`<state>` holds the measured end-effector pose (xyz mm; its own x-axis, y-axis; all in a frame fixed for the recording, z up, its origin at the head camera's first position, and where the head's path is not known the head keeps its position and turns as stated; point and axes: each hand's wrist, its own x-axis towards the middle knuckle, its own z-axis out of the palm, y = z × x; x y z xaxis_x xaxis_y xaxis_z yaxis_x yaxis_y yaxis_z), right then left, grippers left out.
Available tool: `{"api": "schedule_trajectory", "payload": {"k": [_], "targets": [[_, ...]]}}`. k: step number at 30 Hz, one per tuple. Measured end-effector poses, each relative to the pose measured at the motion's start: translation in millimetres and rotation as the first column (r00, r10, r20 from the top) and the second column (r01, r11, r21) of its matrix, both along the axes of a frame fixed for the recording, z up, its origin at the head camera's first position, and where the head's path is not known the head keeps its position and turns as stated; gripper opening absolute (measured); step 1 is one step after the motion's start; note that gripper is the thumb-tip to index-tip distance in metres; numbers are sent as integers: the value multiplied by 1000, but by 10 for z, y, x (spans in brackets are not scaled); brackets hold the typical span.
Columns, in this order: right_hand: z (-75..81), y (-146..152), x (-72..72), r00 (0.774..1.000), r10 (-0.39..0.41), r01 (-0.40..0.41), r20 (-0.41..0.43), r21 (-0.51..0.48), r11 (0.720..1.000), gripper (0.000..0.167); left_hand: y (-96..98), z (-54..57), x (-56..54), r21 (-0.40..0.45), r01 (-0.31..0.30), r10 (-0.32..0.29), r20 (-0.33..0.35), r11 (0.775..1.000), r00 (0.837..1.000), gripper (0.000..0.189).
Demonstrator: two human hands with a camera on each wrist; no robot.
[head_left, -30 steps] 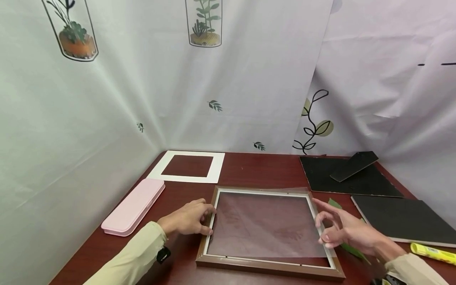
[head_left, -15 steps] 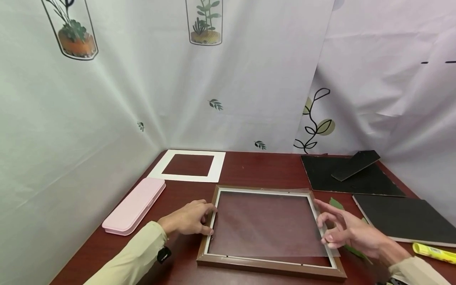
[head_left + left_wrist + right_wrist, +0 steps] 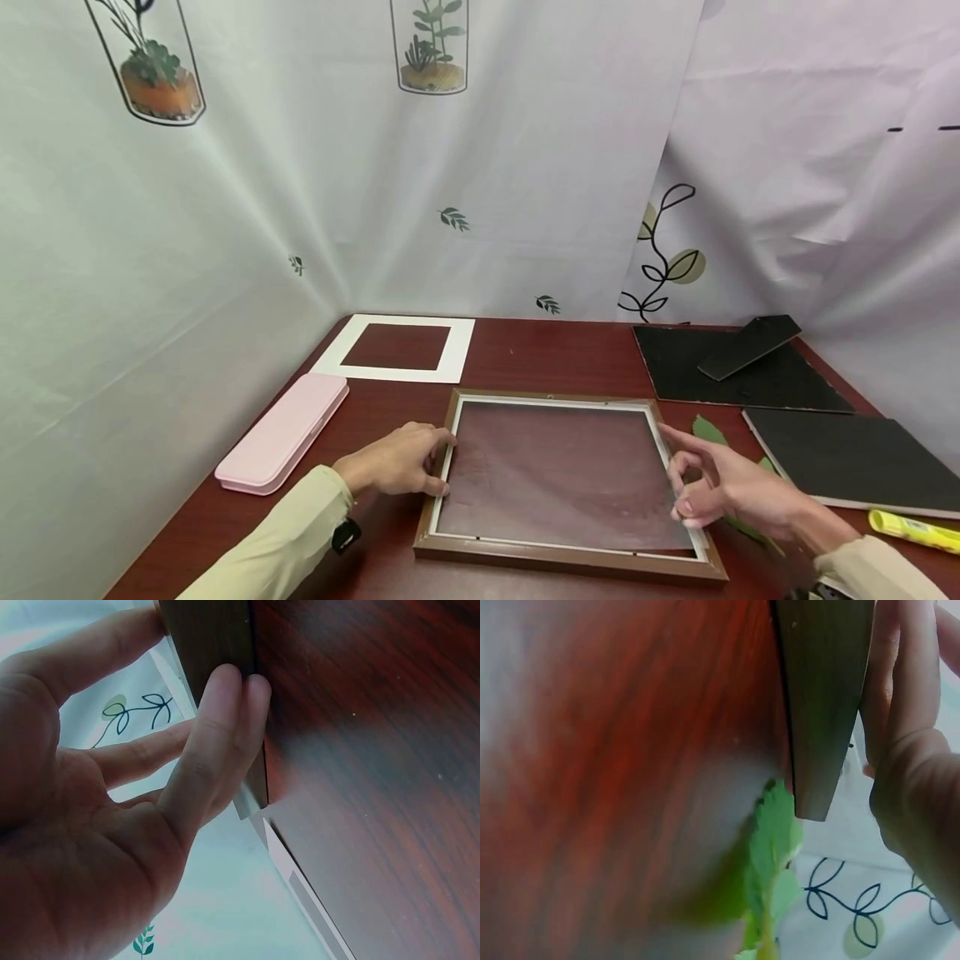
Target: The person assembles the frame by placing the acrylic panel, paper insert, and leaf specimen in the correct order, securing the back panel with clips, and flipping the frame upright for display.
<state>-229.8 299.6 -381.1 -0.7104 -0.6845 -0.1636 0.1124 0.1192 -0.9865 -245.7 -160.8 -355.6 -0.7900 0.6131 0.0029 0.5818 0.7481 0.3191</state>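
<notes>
A brown picture frame (image 3: 570, 563) with a white inner lip lies on the dark red table. Inside it rests a thin clear sheet (image 3: 562, 475), its near right corner overlapping the lip. My left hand (image 3: 397, 458) holds the frame's left side, thumb and index finger at the inner edge. In the left wrist view, two fingers (image 3: 217, 705) press against the outer side of the frame. Over the right side, my right hand (image 3: 738, 487) pinches the sheet's edge between thumb and a bent finger, with the index finger stretched toward the far corner.
Behind lies a white mat with a window (image 3: 457, 350); a pink case (image 3: 281, 433) is at left. At right are a black backing board with a stand (image 3: 675, 367), a dark flat book or pad (image 3: 862, 454), a yellow tube (image 3: 911, 529) and green leaves (image 3: 707, 429) beside the frame.
The clear sheet has come down into the frame and shifted slightly toward the near side; its far edge no longer sticks out past the frame. My right hand moved a little with it; the left stayed.
</notes>
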Motion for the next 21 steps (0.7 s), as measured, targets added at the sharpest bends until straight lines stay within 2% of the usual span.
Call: {"api": "schedule_trajectory", "payload": {"k": [3, 8, 12, 17, 21], "targets": [[47, -31, -13, 996, -18, 28, -90, 118, 993, 100, 7, 5, -5, -6, -5, 5, 1, 1000, 1000, 55], [90, -37, -41, 970, 42, 19, -240, 244, 970, 104, 26, 11, 9, -16, -35, 36, 18, 999, 999, 56], [106, -26, -50, 966, 59, 8, -252, 257, 966, 106, 40, 10, 11, -19, -51, 52, 29, 999, 998, 56], [107, -34, -76, 965, 70, 8, -252, 296, 955, 103, 30, 1, -12, -9, -19, 19, 14, 1000, 1000, 56], [87, -62, -95, 946, 74, 33, -316, 321, 946, 101, 28, 1, -33, -3, -1, 0, -1, 1000, 1000, 55]]}}
